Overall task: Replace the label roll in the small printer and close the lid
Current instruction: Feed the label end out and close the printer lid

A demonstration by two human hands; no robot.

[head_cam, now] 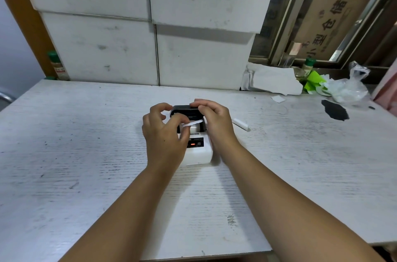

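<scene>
A small white printer (198,155) sits mid-table with its black lid (185,109) tipped open at the back. A white label roll (195,128) lies in the open bay. A loose strip of label paper (192,123) stretches across the bay. My left hand (164,135) pinches the strip's left end between thumb and fingers. My right hand (214,120) holds the strip's right end, its fingers resting by the lid's edge. A red light (192,144) glows on the printer's front panel.
The white table (86,154) carries a small white tube (240,124) right of the printer. At the far right lie crumpled paper (272,81), a plastic bag (348,87) and a black stain (335,109). White boxes (150,46) stand stacked behind.
</scene>
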